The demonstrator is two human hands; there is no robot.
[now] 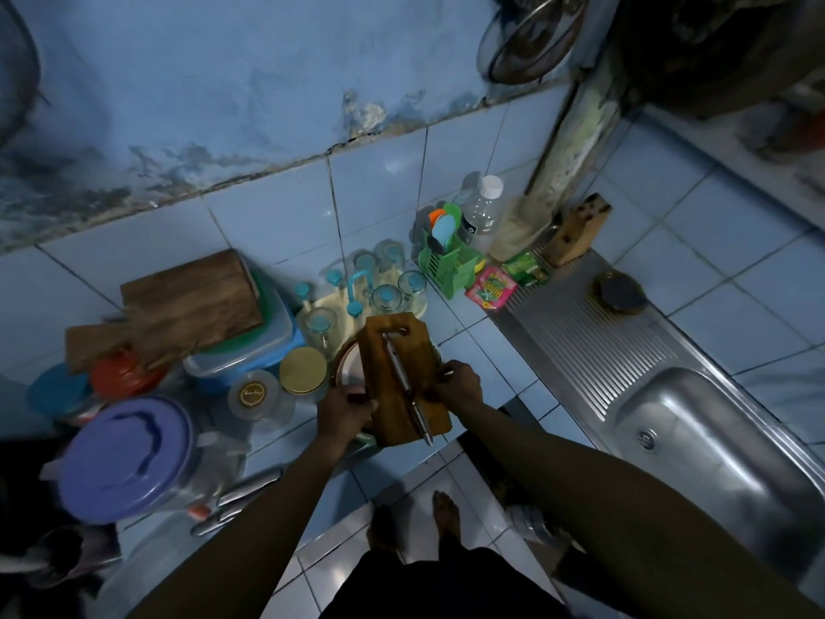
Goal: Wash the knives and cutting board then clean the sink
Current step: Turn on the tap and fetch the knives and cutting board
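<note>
Hidden, cropped and blurred parts at the tiled desk

The cutting board covers most of the round dish under it, and the left hand hides the board's near left edge. The knife on the board is too smeared to tell blade from handle. The sink runs off the right edge. Labels on the pink sachet and green packet are unreadable. The dark objects at the top right corner are cut off and blurred.
</note>
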